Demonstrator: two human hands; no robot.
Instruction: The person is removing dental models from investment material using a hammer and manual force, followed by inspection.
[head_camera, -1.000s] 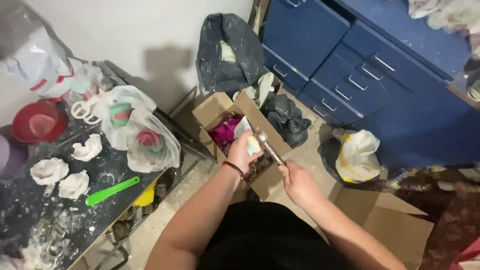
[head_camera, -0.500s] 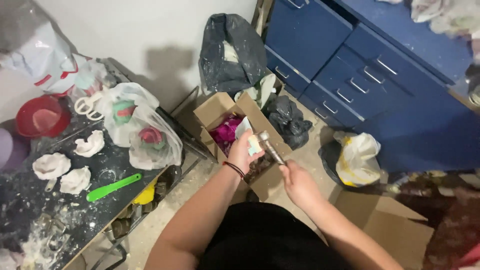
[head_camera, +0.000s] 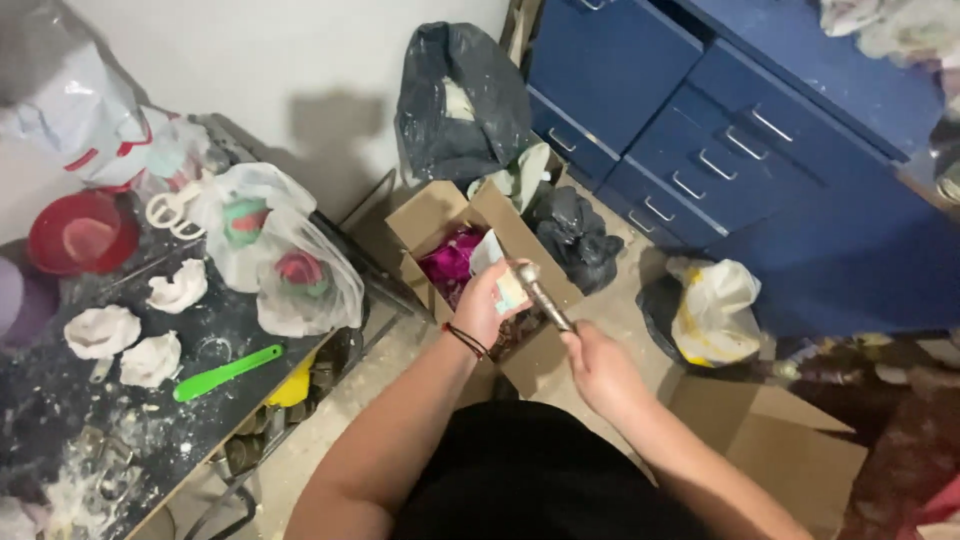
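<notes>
Grips a small pale piece (head_camera: 503, 292) in the left hand (head_camera: 480, 312), fingers curled and pinching it from both sides, just above the open cardboard box (head_camera: 432, 215) on the floor. Holds a slim metal tool (head_camera: 543, 298) in the right hand (head_camera: 598, 368), fingers closed tight round the handle, tip laid against the top of the piece. Compared with half a second ago, shows hardly any shift: both hands over the same corner of the box, the tool tip a touch higher on the piece and at much the same slant. Suggests scraping or trimming of the piece in short strokes, with the contact unbroken. Shows magenta material (head_camera: 450, 258) inside the box, a black bag (head_camera: 455, 95) behind it and blue drawers (head_camera: 690, 150) beyond. Leaves untouched, well apart on the dusty table (head_camera: 60, 420), a green spatula (head_camera: 226, 372) near the front edge and white moulded shapes (head_camera: 100, 330) towards the left edge.
</notes>
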